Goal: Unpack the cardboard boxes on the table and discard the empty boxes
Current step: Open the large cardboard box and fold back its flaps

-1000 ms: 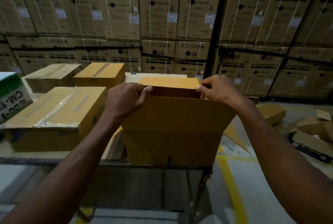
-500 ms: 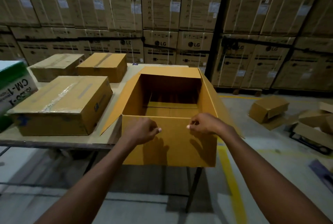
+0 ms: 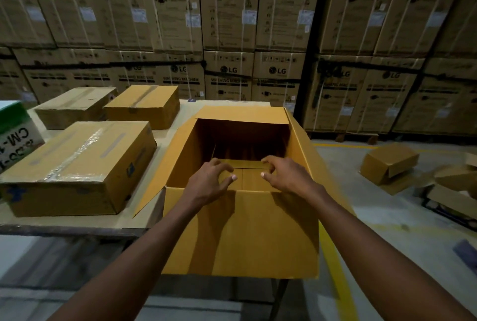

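An open yellow cardboard box [image 3: 240, 233] stands at the table's right front corner with all its flaps folded outward. Inside it I see only cardboard at the bottom. My left hand [image 3: 209, 182] and my right hand [image 3: 286, 176] reach over the near rim into the box. Their fingers are spread and loosely curled, and neither holds anything. Three sealed cardboard boxes lie on the table to the left: a taped one [image 3: 77, 168] in front, another [image 3: 74, 106] behind it, and a third [image 3: 144, 105] beside that one.
A white and green box [image 3: 14, 134] sits at the table's left edge [image 3: 64, 227]. Discarded boxes [image 3: 389, 163] and loose cardboard [image 3: 454, 189] lie on the floor to the right. Stacked washing-machine cartons [image 3: 227, 11] form a wall behind. A yellow line [image 3: 335, 276] marks the floor.
A second ago both hands gripped the near flap held up. They folded it down toward me, let it go, and now reach into the open box.
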The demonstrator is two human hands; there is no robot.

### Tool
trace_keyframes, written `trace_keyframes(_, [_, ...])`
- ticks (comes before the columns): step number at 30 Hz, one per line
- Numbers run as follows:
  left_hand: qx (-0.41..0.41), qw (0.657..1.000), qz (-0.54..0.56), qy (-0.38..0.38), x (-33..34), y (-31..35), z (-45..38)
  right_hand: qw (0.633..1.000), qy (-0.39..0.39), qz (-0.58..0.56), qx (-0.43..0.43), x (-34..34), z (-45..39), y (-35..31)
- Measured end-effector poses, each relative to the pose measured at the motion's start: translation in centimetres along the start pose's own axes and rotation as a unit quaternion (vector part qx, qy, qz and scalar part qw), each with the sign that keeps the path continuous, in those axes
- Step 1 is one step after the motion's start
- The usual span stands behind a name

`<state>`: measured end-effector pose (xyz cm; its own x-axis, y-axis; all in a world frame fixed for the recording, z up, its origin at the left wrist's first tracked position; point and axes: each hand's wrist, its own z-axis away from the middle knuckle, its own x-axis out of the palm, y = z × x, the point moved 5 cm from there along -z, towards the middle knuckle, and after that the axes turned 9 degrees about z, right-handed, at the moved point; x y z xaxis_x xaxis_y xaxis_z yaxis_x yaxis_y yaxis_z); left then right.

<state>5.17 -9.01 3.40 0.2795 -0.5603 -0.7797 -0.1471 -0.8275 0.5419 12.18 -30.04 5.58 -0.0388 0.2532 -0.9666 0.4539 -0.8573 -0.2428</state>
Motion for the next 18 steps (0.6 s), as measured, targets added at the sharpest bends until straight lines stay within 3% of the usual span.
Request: trace_keyframes(18, [-0.076,0.990,-0.035,-0.110,4.9,-13.7,-25.5,0.992,-0.082,0.061,0.069,4.8,-25.7,4.1])
